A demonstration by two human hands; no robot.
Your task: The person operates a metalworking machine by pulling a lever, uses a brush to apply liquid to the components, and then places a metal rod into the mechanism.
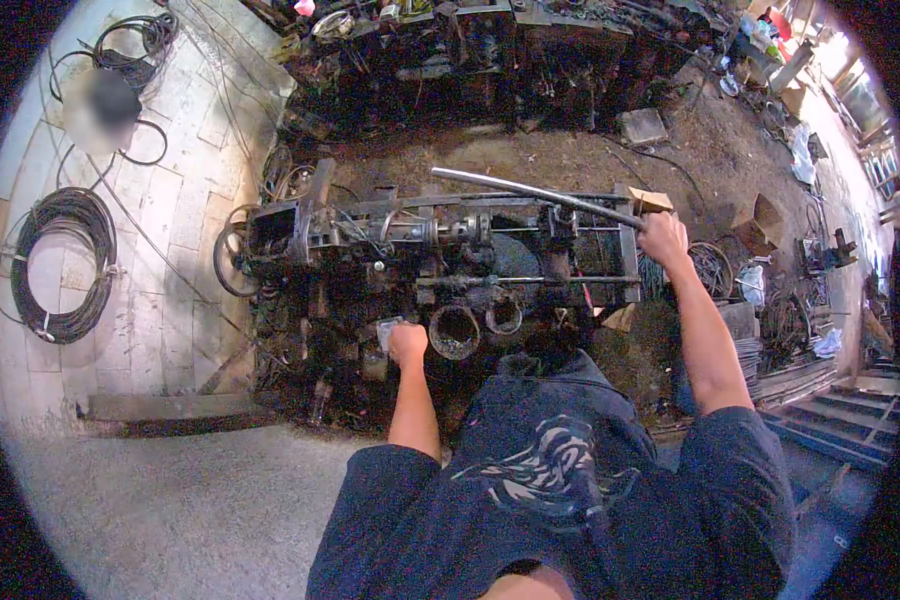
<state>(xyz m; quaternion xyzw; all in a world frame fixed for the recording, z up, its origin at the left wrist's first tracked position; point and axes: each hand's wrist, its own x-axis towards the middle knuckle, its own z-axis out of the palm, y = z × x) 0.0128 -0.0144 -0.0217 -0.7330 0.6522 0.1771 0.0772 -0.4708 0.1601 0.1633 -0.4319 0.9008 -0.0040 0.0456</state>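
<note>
A long, shiny metal rod slants above the right half of a dark, greasy lathe-like machine. Its lower right end is in my right hand, whose fingers are wrapped round it. The other end points up and left, past the middle of the machine. At the machine's front, my left hand is closed beside a small pale, translucent piece and seems to grip it; the fingers are partly hidden. Just right of that hand sits a round tin with bits inside, and next to it a smaller round container.
Coiled black cable hangs on or lies against the pale tiled surface at left. A cluttered dark workbench stands at the back. Cardboard boxes and a pale block lie on the dirt floor. Long metal stock is stacked at right.
</note>
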